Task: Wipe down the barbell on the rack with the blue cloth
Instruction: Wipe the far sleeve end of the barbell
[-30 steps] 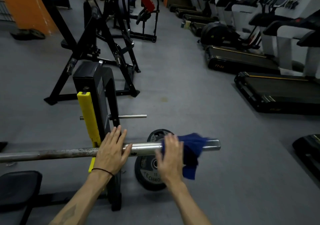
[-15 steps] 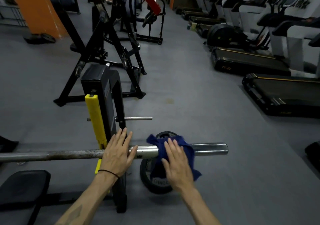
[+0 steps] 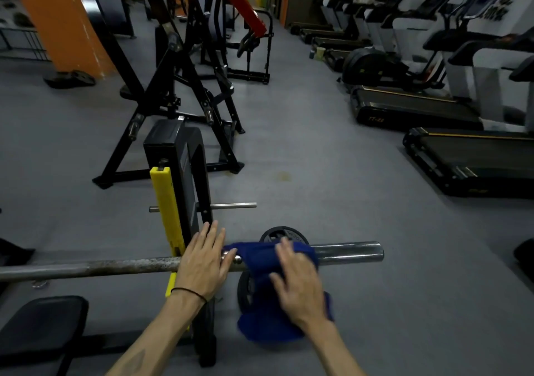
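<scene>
Sliding blue cloth leftward along racked barbell, right hand pressing flat, nearing spread left hand steadying bar; possibly bunching against it, skipping rusty left stretch.

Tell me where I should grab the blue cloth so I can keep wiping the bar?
Probably grab the blue cloth where it drapes over the barbell, coming down from above. It hangs on both sides there, so your fingers can curl round the round bar with the cloth underneath. The right hand already lies flat on that part, while the left hand rests on the bar beside the yellow rack hook.
</scene>
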### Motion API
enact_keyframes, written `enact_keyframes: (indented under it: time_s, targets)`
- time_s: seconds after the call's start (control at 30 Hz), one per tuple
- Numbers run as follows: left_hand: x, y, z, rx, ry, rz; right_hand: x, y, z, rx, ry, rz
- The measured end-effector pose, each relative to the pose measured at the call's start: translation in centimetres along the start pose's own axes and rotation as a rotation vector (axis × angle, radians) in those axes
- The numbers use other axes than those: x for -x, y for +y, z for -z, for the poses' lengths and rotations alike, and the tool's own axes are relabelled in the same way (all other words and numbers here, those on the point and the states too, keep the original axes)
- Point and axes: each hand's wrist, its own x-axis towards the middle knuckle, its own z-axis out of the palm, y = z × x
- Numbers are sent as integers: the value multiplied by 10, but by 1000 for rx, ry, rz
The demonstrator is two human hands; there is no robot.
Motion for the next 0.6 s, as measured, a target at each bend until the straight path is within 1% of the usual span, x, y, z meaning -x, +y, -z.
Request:
enact_keyframes:
  time_s: [0.07,0.1,0.13,0.17,0.2,0.27,0.3,0.33,0.37,0.4,0.47,0.5,0.53,0.57,0.6]
  targets:
    - [8,-1,1,18,30,-13,3,34,14,-19,116,-290]
    - [12,-2,0,24,51,-14,1,34,14,-35,172,-428]
    - [15,-2,0,28,65,-13,-4,21,8,-64,217,-524]
    - [17,-2,0,34,67,-12,-10,-2,1,-90,229,-542]
    - [19,-2,-1,42,66,-11,-12,-29,-7,-112,183,-461]
    - [21,-4,-2,56,72,-16,-4,-61,-17,-89,0,-95]
    - [22,-6,-2,59,70,-18,-4,-56,-14,-50,-67,52]
    - [22,-7,-2,65,66,-19,-5,-38,-10,-9,-81,118]
    - [23,-9,-3,71,69,-20,-6,-19,-6,22,-50,93]
    - [25,-12,-4,76,76,-19,-7,-5,-2,33,12,-30]
    - [28,-14,-6,93,83,-14,-13,-7,1,4,143,-414]
    - [29,-14,-8,101,82,-10,-18,-28,-6,-29,156,-528]
    - [31,-14,-9,109,80,-8,-21,-56,-15,-68,145,-530]
    - [32,-14,-11,115,84,-11,-20,-86,-25,-106,99,-437]
    - [32,-15,-11,125,90,-14,-15,-111,-34,-128,38,-286]
